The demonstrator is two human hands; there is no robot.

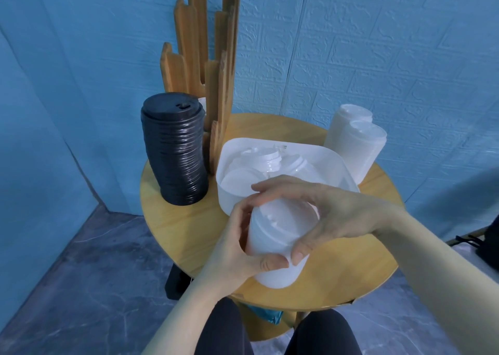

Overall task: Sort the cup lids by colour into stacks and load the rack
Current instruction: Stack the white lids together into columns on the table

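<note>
Both hands clamp a white stack [275,244] over the table's [351,268] near edge: left hand [237,249] curled beneath, right hand [318,214] capping it. Squaring the lids before lifting should prevent slippage. Beyond the hands sit the tub [318,155], black stack [175,149] and rack [216,57].

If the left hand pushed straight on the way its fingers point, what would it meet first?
Probably the right hand: the left hand and it hold the white stack from opposite sides. Depth is unclear; it might pass under.
</note>
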